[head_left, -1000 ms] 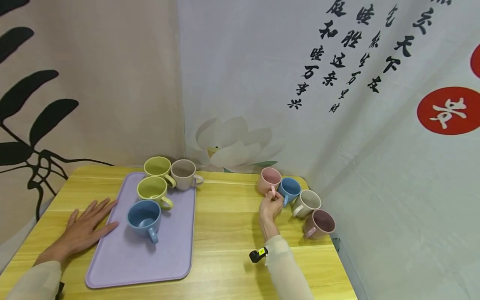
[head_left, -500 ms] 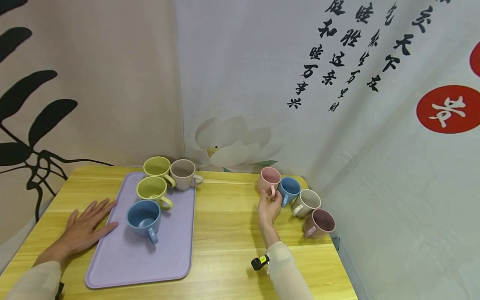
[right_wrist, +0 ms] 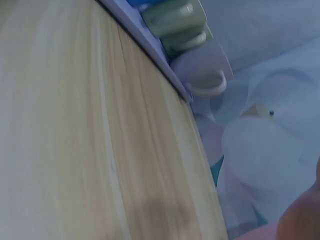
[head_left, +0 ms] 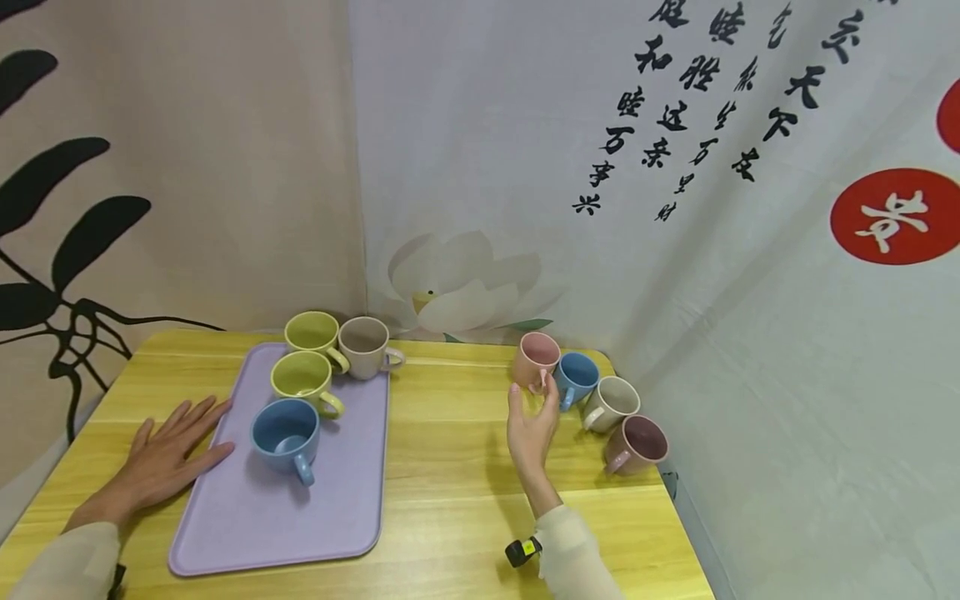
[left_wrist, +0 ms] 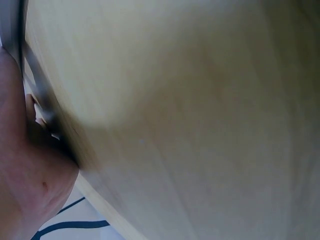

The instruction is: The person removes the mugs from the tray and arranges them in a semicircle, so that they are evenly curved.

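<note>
Right hand (head_left: 532,429): fingers spread, position nearer

Hand: bunched at the handle of the pink mug (head_left: 537,360) one second ago; now lies farther toward the near side, thumb and fingers parted, forefinger tip beside the handle, contact unclear. Right sleeve (head_left: 576,554) and black wrist camera (head_left: 517,553): shifted along with it, nearer and slightly right.

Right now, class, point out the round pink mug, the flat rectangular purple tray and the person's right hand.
Round pink mug (head_left: 531,369), head view: outer wall.
Flat rectangular purple tray (head_left: 315,521), head view: bare surface.
Right hand (head_left: 530,435), head view: middle.
</note>
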